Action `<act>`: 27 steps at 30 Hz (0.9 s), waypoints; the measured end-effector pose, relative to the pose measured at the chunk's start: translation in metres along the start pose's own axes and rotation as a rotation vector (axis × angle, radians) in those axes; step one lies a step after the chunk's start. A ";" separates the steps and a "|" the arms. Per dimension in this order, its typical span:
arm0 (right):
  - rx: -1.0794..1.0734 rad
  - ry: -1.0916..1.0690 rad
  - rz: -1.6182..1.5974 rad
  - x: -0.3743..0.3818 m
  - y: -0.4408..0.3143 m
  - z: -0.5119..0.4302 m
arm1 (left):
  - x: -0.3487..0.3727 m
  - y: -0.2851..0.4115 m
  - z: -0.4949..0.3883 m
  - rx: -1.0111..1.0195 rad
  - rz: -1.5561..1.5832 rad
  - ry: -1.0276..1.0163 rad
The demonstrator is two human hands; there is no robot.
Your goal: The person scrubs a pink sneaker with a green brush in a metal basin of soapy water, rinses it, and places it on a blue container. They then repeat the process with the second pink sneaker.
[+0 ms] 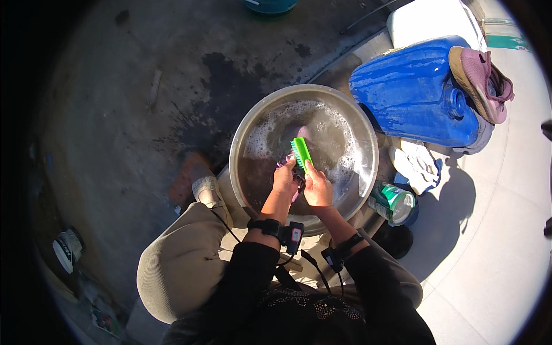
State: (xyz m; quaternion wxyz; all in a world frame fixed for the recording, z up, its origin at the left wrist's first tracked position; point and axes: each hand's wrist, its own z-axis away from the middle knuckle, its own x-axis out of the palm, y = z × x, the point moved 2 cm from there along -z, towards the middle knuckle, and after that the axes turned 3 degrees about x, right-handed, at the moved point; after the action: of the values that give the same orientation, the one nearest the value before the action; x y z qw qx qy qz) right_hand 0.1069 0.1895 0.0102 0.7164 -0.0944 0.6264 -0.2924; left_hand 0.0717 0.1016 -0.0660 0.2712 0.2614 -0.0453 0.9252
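A round metal basin (pixel 236 172) of soapy, cloudy water lies before me. Above the water, my right hand (pixel 318 188) grips a bright green scrubbing brush (pixel 302 152), whose teal bristles face left. Close beside it, my left hand (pixel 284 177) is closed around a purple item (pixel 297 189), which looks like a shoe with laces. Much of that item is hidden by my hands and the murky water. The brush bristles are by my left fingertips; whether they touch the item I cannot tell.
A wet blue plastic jug (pixel 401 90) lies right of the basin, with a pink shoe (pixel 474 82) against its neck. Nearer are a white cloth-like item (pixel 416 166) and a green-labelled clear container (pixel 392 202). A teal bucket (pixel 271 7) stands at the far edge.
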 end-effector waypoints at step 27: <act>-0.047 -0.027 0.252 -0.010 -0.025 -0.051 | 0.007 0.024 0.013 0.360 -0.613 -0.130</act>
State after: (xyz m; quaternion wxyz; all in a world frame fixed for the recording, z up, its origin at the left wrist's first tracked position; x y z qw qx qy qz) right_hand 0.0505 0.1858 0.0211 0.7535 -0.0354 0.6302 -0.1839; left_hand 0.0602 0.0814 -0.0504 0.4824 0.3646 0.1817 0.7754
